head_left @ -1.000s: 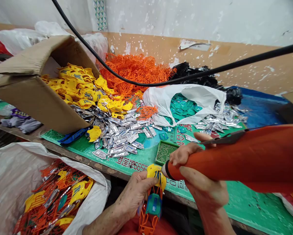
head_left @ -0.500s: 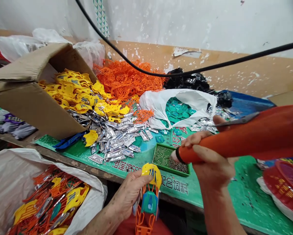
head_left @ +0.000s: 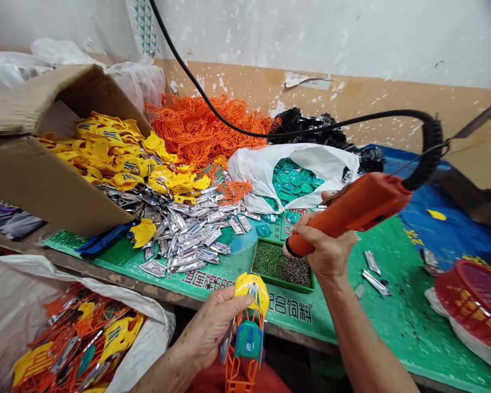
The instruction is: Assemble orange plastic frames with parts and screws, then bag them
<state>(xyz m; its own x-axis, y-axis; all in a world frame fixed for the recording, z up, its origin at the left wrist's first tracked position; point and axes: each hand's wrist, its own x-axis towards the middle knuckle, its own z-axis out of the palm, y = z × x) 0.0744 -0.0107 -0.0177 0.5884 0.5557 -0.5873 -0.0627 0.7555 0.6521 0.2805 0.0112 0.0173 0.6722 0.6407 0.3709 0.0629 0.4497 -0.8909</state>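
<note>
Between the thumb and fingers of my left hand (head_left: 210, 322) is a plastic toy vehicle body (head_left: 249, 339), with a yellow front, a teal middle piece and an orange frame. It is held low, in front of the table's near edge. My right hand (head_left: 329, 248) is wrapped round an orange electric screwdriver (head_left: 352, 213) with a black cable at its rear. The screwdriver's pale tip points down and left, over the green screw tray (head_left: 261, 277). Small screws (head_left: 296, 271) lie heaped in the tray's right part. Whether the tip touches them I cannot tell.
Yellow parts (head_left: 122, 158) spill from a cardboard box (head_left: 52, 180) beside silvery plates (head_left: 196, 234). Orange frames (head_left: 212, 128) and a white bag (head_left: 249, 169) of teal pieces lie behind. A sack (head_left: 155, 333) of assembled pieces stands at left, a red basket (head_left: 474, 305) at right.
My right hand has swung the screwdriver's rear end away from me, toward the table's back, and its whole body now shows. Its tip stays near the tray. My left hand keeps its hold.
</note>
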